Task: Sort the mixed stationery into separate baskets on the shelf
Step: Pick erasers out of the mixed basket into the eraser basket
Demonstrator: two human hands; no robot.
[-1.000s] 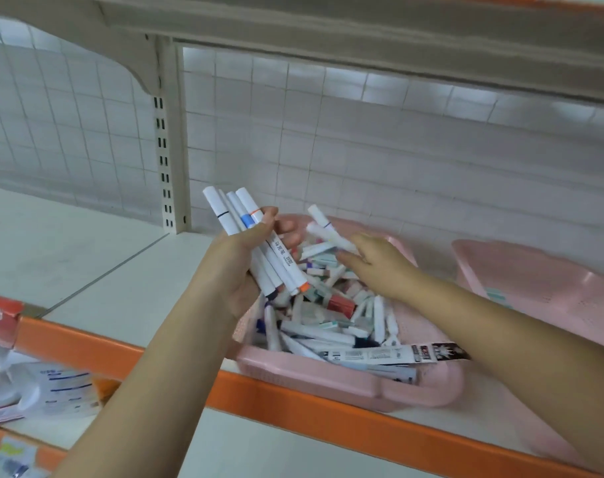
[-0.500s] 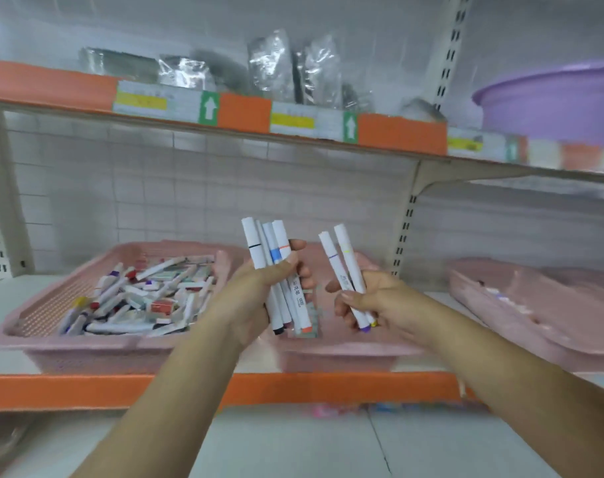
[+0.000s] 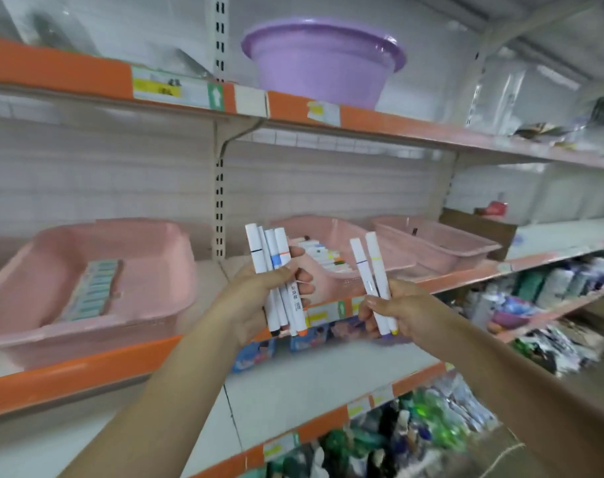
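Since these are judged light, stiff, smooth barrels best clasped mid-length, the left hand (image 3: 255, 301) grips four markers (image 3: 271, 257) and the right hand (image 3: 411, 308) pinches two markers (image 3: 369, 267), before the shelf (image 3: 87, 370) front edge, near the middle basket (image 3: 331, 282).

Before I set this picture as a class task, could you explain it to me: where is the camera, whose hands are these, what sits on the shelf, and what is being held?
No machine is involved. A person wears a camera on the head, so this one picture looks forward and down at their own bare hands. The left hand has four markers in its grip, and the right hand holds two markers. On the orange-edged shelf stand three pink baskets. The left basket holds a row of pale items too blurred to name. The middle basket holds more markers. The right basket stands beside it. A purple basin sits on the shelf above.
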